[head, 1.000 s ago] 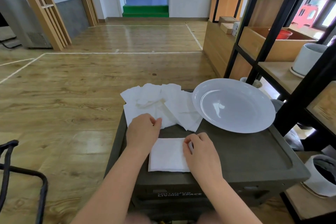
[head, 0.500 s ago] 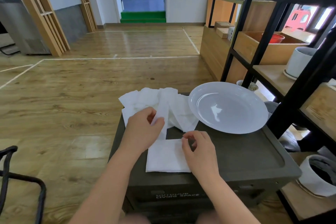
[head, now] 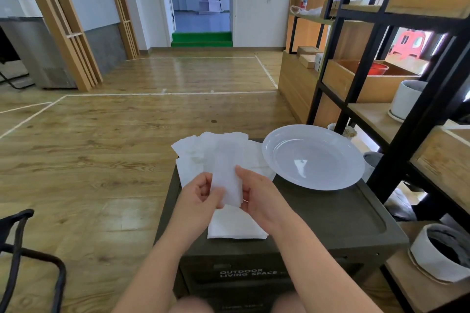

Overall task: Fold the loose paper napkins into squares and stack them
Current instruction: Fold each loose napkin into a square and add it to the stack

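Observation:
A white paper napkin (head: pixel 227 180) is held upright above the dark green box (head: pixel 330 218), folded into a narrow strip. My left hand (head: pixel 199 193) pinches its lower left edge and my right hand (head: pixel 259 195) grips its right edge. Under my hands a folded square napkin (head: pixel 235 226) lies flat near the box's front edge. A heap of loose white napkins (head: pixel 201 152) covers the box's far left corner, partly hidden by the held napkin.
A large white plate (head: pixel 312 157) rests on the box's far right. A black and wood shelf unit (head: pixel 396 99) with white pots stands close on the right. A black chair frame (head: pixel 17 249) is at lower left. Wood floor stretches ahead.
My left hand has lifted a napkin off the loose heap and my right hand has left the folded square and taken its other edge. The camera has tilted up.

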